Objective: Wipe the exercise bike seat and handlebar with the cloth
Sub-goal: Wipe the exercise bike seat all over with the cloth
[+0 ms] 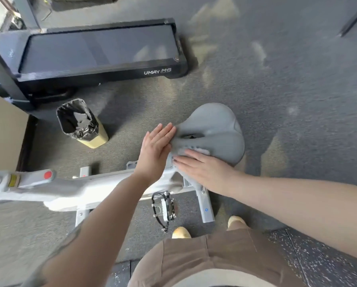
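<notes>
The grey bike seat (214, 129) is at the centre of the view, its narrow nose pointing left. My left hand (155, 148) lies with straight fingers against the far side of the nose. My right hand (202, 169) presses flat on a grey cloth (200, 151) at the near side of the nose; only a fringe of the cloth shows past the fingers. The white bike frame (70, 187) runs left from under the seat. The handlebar is out of view.
A lined waste bin (80, 125) stands on the carpet left of the seat. A black treadmill (103, 52) lies beyond it. A pedal (166, 208) hangs below the frame, near my feet (180, 233). A beige wall (3, 129) is at the left.
</notes>
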`<move>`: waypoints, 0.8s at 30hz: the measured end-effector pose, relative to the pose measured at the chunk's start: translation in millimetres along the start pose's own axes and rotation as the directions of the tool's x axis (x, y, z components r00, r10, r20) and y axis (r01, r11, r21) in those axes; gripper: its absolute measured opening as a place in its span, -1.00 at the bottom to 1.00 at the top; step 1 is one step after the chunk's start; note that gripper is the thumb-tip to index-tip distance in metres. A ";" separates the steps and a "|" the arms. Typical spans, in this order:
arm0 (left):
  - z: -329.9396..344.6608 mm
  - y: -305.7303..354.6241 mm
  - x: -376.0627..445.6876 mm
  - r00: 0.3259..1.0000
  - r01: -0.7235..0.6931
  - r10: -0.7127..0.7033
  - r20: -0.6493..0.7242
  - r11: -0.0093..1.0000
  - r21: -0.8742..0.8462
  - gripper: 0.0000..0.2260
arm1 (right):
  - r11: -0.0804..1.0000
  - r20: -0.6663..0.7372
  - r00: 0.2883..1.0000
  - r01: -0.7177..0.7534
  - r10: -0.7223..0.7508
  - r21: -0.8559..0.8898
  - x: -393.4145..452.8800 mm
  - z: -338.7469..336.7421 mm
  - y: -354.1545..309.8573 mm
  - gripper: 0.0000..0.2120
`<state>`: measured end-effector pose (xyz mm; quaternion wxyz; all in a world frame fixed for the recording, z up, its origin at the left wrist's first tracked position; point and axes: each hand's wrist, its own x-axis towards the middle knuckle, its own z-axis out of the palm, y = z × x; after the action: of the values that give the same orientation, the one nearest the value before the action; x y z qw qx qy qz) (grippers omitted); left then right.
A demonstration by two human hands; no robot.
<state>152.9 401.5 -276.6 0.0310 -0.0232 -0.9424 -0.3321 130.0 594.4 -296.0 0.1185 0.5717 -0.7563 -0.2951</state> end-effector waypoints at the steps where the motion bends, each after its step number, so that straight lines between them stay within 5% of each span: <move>1: -5.2 -1.5 0.6 0.999 -0.009 0.011 0.043 0.999 -0.039 -0.61 | 0.996 0.044 0.997 0.062 -0.059 -0.067 17.3 -6.6 -2.8 -0.35; 3: -13.2 -3.9 0.1 0.994 -0.014 0.025 0.104 0.995 -0.104 -0.61 | 0.983 0.085 0.994 0.078 -0.065 -0.167 23.7 -10.5 -0.7 -0.37; 7: -12.3 -0.1 -5.5 0.996 0.010 0.002 0.084 0.990 -0.143 -0.62 | 1.000 -0.069 0.997 -0.019 0.019 0.000 -31.8 11.5 10.5 -0.47; 13: 18.4 11.5 -12.6 0.996 0.074 -0.066 -0.056 0.986 0.151 -0.51 | 0.986 -0.130 0.986 -0.086 0.105 0.142 3.1 -2.6 13.3 -0.53; 19: 35.8 22.4 -8.0 0.974 0.219 -0.198 -0.106 0.942 0.255 -0.49 | 0.747 0.095 0.886 -0.436 0.454 0.501 -81.7 7.6 8.3 -0.19; 21: 43.4 32.4 -3.9 0.950 0.307 -0.278 -0.145 0.918 0.252 -0.50 | 0.607 0.199 0.793 -0.578 0.577 0.545 -70.5 2.1 10.8 -0.21; 24: 52.7 50.9 7.1 0.893 0.440 -0.405 -0.196 0.879 0.187 -0.47 | 0.168 0.357 0.415 -0.815 0.837 0.554 -10.0 -15.2 16.9 -0.35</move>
<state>146.8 474.3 -285.3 0.0315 0.2122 -0.9511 -0.2222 127.6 601.9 -272.5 0.0605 0.0744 -0.9889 0.1133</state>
